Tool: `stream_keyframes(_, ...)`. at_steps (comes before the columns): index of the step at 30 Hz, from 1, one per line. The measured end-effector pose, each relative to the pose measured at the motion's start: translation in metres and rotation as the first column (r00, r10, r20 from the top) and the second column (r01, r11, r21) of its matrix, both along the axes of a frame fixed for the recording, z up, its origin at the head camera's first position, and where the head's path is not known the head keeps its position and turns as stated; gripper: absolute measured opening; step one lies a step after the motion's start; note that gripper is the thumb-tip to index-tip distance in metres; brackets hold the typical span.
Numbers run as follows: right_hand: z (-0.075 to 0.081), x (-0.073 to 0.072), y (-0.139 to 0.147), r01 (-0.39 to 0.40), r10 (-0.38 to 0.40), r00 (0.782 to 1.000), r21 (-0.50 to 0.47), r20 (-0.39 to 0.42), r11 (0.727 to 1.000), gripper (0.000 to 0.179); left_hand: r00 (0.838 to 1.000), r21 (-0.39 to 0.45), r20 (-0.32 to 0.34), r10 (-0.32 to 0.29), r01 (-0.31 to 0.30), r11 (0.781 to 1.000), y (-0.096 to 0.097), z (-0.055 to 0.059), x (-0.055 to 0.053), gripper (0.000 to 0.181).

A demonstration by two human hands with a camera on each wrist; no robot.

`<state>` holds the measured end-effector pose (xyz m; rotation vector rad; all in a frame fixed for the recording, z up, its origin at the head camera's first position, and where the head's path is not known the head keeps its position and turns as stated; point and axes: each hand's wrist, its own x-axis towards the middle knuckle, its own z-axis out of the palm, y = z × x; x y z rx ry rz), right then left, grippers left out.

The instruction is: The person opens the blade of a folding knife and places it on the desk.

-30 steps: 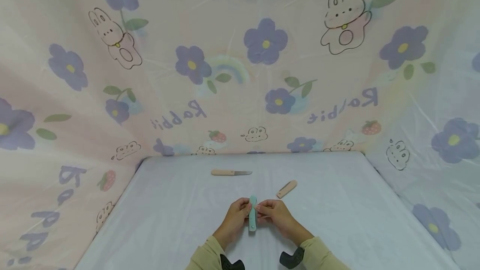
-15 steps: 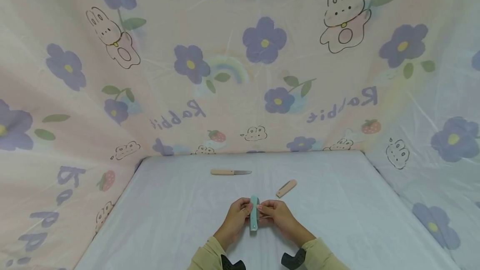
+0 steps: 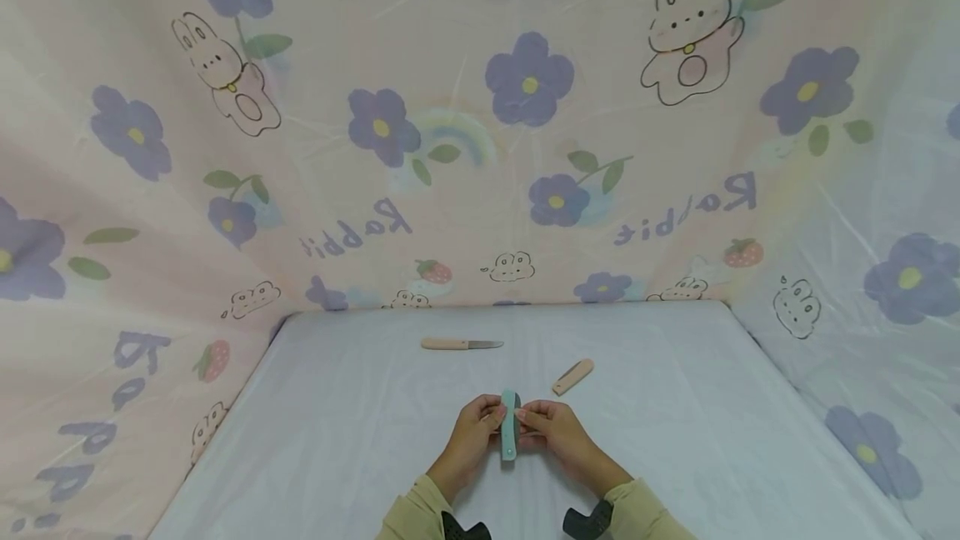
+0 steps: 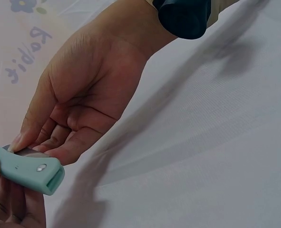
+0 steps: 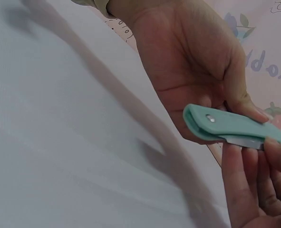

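green knife (image 3: 509, 432) is staying the landmark here. it is sitting between both hands, lifted over the white table (image 3: 337, 407). left hand (image 3: 471, 432) is gripping the handle (image 5: 235, 119), left thumb (image 5: 254, 113) lying along it. right hand (image 3: 558, 432) is pinching the blade (image 5: 242, 142), right thumb (image 5: 276, 151) pressing one side, fingers (image 5: 235, 175) curling on the other. blade is showing partly out of the handle, on the right-hand side of the green knife; the cutting edge is too small to make out. one wooden knife (image 3: 461, 345) is lying unfolded beyond the green knife, a bit left of it; a folded wooden knife (image 3: 573, 377) is lying nearer, beyond and right of it. both are resting apart from the hands.

risks, my judgement: right thumb could be slipping off the thin metal if the pivot is stiff, letting the blade snap back toward the handle. fingertips could be getting nicked, since they are sitting right at the blade with bare skin. left grip could be twisting if the pull is uneven, as the smooth handle is likely slick. a hard tug could be sending the green knife onto the table. wooden knives are probably staying out of harm, lying clear of the green knife.
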<state>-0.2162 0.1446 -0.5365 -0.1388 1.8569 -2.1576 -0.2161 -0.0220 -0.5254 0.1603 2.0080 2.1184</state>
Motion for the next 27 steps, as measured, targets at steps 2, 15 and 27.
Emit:
stream_keyframes(2, 0.006, 0.003, 0.0, 0.004, -0.004, 1.0, 0.004, -0.006, 1.0, 0.033, 1.0, 0.006, 0.005, -0.003, 0.003, 1.0, -0.001, 0.0, 0.0, 0.03)
stream_keyframes(15, 0.022, 0.011, 0.0, 0.007, -0.002, 0.998, -0.093, 0.061, 0.996, 0.024, 0.998, 0.066, 0.054, 0.007, -0.011, 0.998, -0.004, -0.001, -0.003, 0.032)
stream_keyframes(27, 0.006, 0.007, 0.002, -0.032, 0.033, 0.999, -0.052, 0.026, 0.998, 0.032, 0.998, 0.117, 0.059, -0.02, 0.013, 0.993, -0.006, 0.002, 0.003, 0.028)
